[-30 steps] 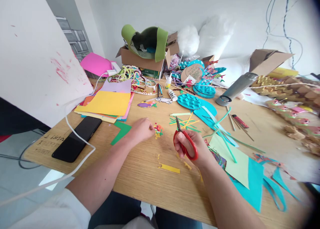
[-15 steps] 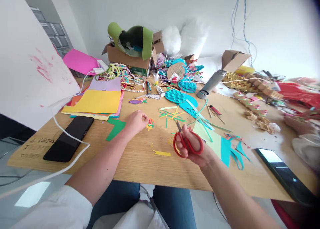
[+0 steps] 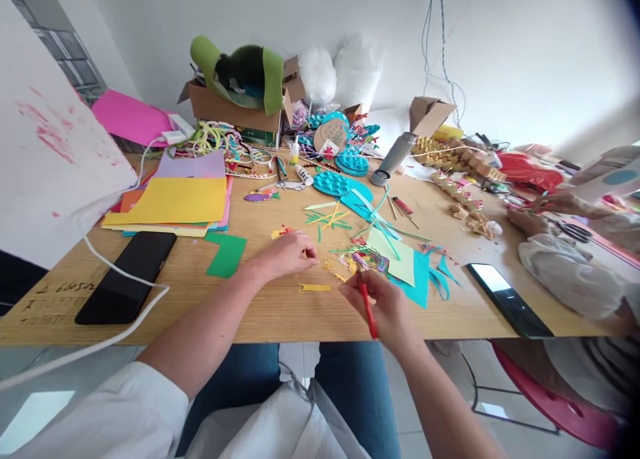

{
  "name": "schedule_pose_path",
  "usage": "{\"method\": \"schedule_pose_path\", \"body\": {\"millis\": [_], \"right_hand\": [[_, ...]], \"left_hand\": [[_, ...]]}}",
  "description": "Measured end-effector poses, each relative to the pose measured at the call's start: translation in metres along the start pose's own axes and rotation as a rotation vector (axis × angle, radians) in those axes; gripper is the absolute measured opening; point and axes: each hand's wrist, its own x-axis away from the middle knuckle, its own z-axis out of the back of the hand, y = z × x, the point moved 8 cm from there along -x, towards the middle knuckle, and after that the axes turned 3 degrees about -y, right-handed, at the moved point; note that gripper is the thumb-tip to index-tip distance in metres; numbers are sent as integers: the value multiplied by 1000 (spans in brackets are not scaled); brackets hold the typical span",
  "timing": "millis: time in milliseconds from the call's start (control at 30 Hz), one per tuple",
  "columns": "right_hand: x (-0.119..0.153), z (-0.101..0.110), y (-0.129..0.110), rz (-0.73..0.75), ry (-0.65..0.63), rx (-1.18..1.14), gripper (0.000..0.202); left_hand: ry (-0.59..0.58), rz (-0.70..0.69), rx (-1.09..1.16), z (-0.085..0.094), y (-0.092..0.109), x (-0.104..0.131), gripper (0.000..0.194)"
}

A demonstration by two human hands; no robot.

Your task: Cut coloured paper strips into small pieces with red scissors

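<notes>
My right hand [image 3: 387,309] is closed around a pair of scissors with red handles [image 3: 369,312], held nearly edge-on with the blades angled down near a pile of curled paper scraps [image 3: 345,267]. A purple piece [image 3: 381,262] with thin strips lies just beyond it. To the left, my left hand [image 3: 295,251] hovers low over the table, its fingers curled together; whatever is in them is hidden. Behind it lies a small yellow and red paper cutout [image 3: 281,232]. A yellow paper strip [image 3: 315,287] rests between both hands, and a green paper piece [image 3: 227,254] lies by my left wrist.
Stacked coloured paper [image 3: 190,202] and a black phone [image 3: 127,279] are at left. Thin paper strips [image 3: 333,215], blue discs [image 3: 331,184] and a grey bottle [image 3: 395,159] stand farther back. At right are a second phone [image 3: 505,302] and another person's hand [image 3: 527,222].
My left hand has moved right, away from the yellow and red cutout. The scissors in my right hand have turned from facing me to edge-on and come lower. The view has shifted right.
</notes>
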Motion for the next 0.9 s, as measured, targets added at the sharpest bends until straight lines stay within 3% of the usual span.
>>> {"method": "schedule_pose_path", "body": {"millis": [100, 167, 367, 500, 667, 900], "right_hand": [[10, -18, -18, 303, 20, 343, 6], [15, -33, -24, 412, -37, 426, 15], [33, -57, -20, 432, -211, 558, 17], [58, -57, -16, 500, -146, 607, 29], [84, -58, -12, 593, 2, 682, 26], [97, -60, -16, 741, 57, 602, 26]], "left_hand": [[91, 34, 12, 8, -7, 0, 13], [179, 104, 33, 16, -20, 0, 14], [343, 251, 90, 35, -49, 3, 17], [359, 269, 82, 36, -51, 4, 17], [339, 232, 46, 30, -47, 3, 17], [308, 234, -51, 24, -46, 3, 19]]}}
